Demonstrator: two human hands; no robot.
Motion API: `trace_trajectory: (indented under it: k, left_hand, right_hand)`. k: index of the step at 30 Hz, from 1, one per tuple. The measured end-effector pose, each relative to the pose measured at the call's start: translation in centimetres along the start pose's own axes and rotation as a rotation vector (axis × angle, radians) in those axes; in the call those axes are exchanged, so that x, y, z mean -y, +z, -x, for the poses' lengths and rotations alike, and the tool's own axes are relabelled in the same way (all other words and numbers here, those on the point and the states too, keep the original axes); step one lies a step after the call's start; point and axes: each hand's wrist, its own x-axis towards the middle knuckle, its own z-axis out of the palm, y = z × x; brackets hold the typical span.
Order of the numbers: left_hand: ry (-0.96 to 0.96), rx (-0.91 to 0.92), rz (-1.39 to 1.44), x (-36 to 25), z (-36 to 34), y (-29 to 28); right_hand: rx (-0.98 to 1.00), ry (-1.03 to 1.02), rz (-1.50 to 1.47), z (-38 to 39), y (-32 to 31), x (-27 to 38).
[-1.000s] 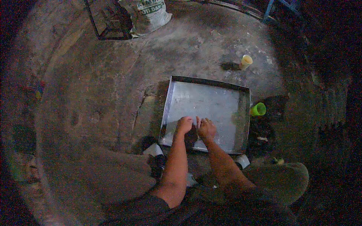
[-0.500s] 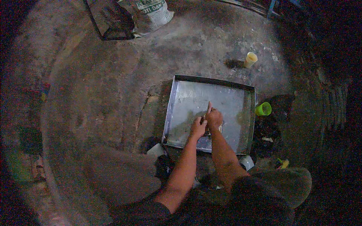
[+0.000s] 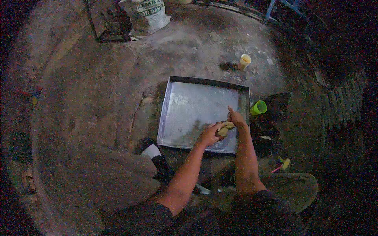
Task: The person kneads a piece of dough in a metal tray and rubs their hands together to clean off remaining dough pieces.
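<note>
A shallow square metal tray (image 3: 208, 80) lies on the floor in front of me. Over its near right part my hands come together on a tan, folded lump (image 3: 225, 129), which could be dough or a twisted rag; I cannot tell which. My left hand (image 3: 210, 134) is closed round its left side. At its right end is my right hand (image 3: 237, 118), apparently gripping it, with one finger or thumb sticking out away from me. The right hand's other fingers are partly hidden.
Just right of the tray stands a green cup (image 3: 259, 107); beyond it is a pale yellow cup (image 3: 245, 61). A printed white sack (image 3: 149, 19) stands at the far left beside a dark frame (image 3: 112, 37). A yellow-and-pink object (image 3: 282, 164) lies near my right knee.
Both hands have shifted toward the tray's right side and drawn slightly apart. The tan lump between them now shows clearly. The whole view has shifted a little.
</note>
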Motion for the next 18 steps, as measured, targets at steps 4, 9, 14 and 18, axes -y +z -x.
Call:
trace_trajectory:
  k: [4, 9, 14, 18]
  left_hand:
    - [0.034, -0.17, 0.005, 6.5, -0.2, 6.1]
    - [-0.036, -0.083, 0.008, 6.7, -1.1, 9.0]
    - [-0.417, -0.193, -0.162, 13.9, -0.6, 6.1]
    - [-0.363, 0.103, -0.202, 7.5, -2.8, 1.5]
  right_hand:
    - [-0.252, 0.061, 0.159, 1.3, 1.8, 3.9]
    - [-0.345, 0.179, -0.078, 3.8, 2.3, 1.8]
    - [-0.524, 0.133, 0.264, 5.5, 4.2, 13.5]
    - [-0.334, 0.362, 0.299, 6.3, 5.2, 11.0]
